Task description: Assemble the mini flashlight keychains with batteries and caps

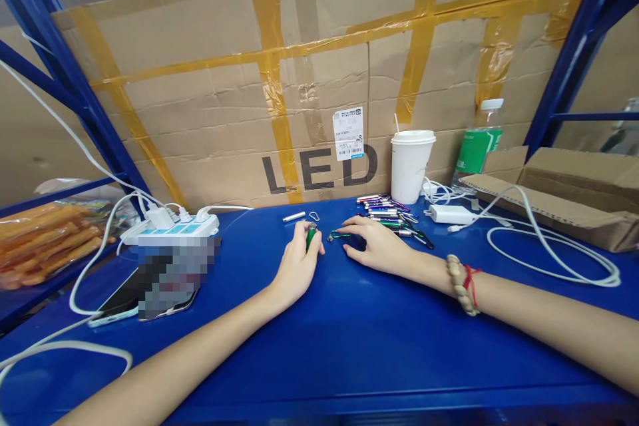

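Note:
My left hand is closed around a small green metal tube, like a mini flashlight, with its top end showing above the fingers. To its right, my right hand rests low over the table, thumb and fingers apart. A green carabiner clip lies at its fingertips, partly under the hand; whether the fingers touch it I cannot tell. Beyond my left hand lie a silver tube and a silver carabiner. Behind my right hand is a pile of several coloured metal tubes with clips.
On the blue table stand a white paper cup and a green-labelled bottle. An open carton and white cables are at right. A power strip and phones lie left. A large cardboard box closes the back.

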The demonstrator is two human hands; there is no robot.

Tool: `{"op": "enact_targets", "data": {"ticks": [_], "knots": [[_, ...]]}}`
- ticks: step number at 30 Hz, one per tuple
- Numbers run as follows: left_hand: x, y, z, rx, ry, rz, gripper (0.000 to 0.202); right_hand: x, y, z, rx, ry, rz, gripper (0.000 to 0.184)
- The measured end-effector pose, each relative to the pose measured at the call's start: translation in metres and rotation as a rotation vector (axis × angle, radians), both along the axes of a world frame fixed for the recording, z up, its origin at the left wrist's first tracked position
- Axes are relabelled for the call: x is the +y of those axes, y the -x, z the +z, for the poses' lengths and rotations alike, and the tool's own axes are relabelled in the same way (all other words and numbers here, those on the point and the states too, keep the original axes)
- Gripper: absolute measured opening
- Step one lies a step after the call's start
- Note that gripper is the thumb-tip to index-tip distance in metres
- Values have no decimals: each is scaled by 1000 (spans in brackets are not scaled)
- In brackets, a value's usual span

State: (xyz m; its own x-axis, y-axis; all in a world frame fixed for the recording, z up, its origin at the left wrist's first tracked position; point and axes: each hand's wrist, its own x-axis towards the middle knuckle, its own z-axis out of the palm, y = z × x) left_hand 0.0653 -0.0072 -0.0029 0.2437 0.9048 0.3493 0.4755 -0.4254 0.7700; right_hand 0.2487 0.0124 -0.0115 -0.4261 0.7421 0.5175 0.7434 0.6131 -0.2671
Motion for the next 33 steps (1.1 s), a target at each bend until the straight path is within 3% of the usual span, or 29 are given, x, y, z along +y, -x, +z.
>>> {"op": "enact_targets", "data": {"ticks": [15, 22, 27, 33], "knots": [[0, 1, -2, -11, 0, -19, 16, 5, -4, -1, 16, 76, 23, 15], [-3, -2, 2, -10, 12, 25, 15, 2, -1, -1, -5, 70, 14, 18], [-3, -3, 3, 17, -9, 41, 15, -2, 1, 0, -31, 84, -15, 34], [-3, -3, 3, 25, 26, 48, 12, -3, 1, 2, -36, 141, 1, 27]]}}
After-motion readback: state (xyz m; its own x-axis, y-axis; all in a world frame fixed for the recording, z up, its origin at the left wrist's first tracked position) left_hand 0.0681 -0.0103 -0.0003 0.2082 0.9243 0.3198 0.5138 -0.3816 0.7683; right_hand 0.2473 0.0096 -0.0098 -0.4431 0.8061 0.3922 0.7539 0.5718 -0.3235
